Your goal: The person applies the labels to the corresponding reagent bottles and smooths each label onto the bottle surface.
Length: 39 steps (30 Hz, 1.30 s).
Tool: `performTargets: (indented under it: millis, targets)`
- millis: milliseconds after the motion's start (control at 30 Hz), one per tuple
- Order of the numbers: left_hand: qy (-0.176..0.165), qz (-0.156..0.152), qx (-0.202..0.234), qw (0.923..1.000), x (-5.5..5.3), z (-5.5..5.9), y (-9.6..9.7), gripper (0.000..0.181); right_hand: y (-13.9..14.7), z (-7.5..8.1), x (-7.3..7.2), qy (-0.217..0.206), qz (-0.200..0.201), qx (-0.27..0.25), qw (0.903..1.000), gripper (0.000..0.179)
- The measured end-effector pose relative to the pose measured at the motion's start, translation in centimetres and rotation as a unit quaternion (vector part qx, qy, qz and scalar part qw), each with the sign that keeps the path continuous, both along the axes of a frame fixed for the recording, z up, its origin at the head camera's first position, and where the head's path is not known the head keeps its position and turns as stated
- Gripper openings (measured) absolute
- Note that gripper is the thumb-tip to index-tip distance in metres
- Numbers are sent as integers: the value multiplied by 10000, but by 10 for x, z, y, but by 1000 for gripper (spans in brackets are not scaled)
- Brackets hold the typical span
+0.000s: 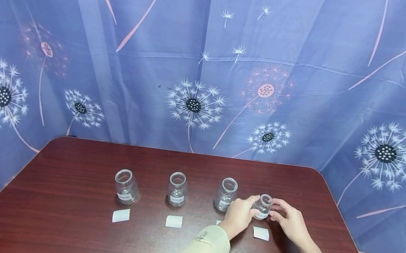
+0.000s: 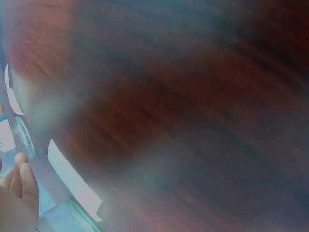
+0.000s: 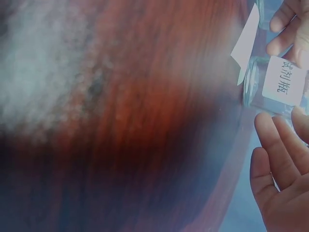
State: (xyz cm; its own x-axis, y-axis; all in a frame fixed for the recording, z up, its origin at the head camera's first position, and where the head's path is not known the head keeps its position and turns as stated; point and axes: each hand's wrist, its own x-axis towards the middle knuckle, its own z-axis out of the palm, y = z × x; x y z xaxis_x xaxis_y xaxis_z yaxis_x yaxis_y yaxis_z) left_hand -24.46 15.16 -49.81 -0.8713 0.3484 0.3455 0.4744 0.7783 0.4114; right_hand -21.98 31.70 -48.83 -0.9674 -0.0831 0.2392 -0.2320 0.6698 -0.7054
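Observation:
At the right end of a row, a small clear glass jar (image 1: 263, 208) with a white printed label stands between both hands. My left hand (image 1: 238, 215) grips it from the left, thumb low and forefinger near the neck. From the right, my right hand (image 1: 292, 224) holds its side with thumb and forefinger. The right wrist view shows the label (image 3: 284, 81) on this jar, with the right hand's other fingers (image 3: 270, 140) loosely spread. In front of it lies a white paper slip (image 1: 260, 233). Close to the left hand stands another glass jar (image 1: 226, 195).
Farther left are a glass jar (image 1: 177, 190) and another jar (image 1: 126, 187), both labelled and uncapped. White slips lie before them, one slip (image 1: 173, 221) and a tilted one (image 1: 121, 215). The dark red wooden table (image 1: 61, 228) meets a blue dandelion-print curtain (image 1: 142, 103).

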Motion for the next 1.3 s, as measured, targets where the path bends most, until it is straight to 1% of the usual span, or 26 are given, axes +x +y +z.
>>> performTargets:
  millis: [100,267,367,500,567,633,733,800,867,933,1000,1100,1200,1300]
  targets:
    - [99,2,9,10000,0,-1,-1,40,0,1,1,15,43,-2,10000,31]
    - [400,-14,37,9992,1,0,-1,38,2,1,1,32,100,37,9999,33]
    - [473,-85,38,9988,2,1,-2,38,2,1,1,37,136,241,9996,37]
    - [317,-305,104,9990,2,-1,-3,40,2,1,1,-134,211,571,9981,47]
    - [136,-387,63,9991,2,-2,-3,43,1,1,2,-284,241,661,9971,53]
    - [-69,-406,-50,9991,2,-3,-2,47,-1,1,2,-417,301,767,9957,57]
    - [-370,-270,-249,9986,4,-3,2,52,-4,1,2,-414,320,1058,9930,61]
    - [-453,-156,-311,9984,5,-3,4,54,-6,1,1,-310,292,1264,9911,63]
    - [-452,-22,-339,9984,7,-3,7,56,-7,0,0,-163,207,1447,9891,63]
    - [-324,112,-360,9988,9,-4,10,57,-9,-1,-1,-9,138,1570,9875,62]
    - [-96,248,-408,9988,12,-4,12,57,-10,-2,-1,95,116,1664,9859,62]
    - [166,468,-506,9975,13,-5,15,57,-11,-3,-1,162,93,1746,9845,62]
    - [268,606,-656,9956,13,-5,18,57,-11,-4,-2,176,62,1788,9837,61]
    - [307,630,-774,9945,13,-4,19,56,-9,-4,-2,238,78,1818,9830,60]
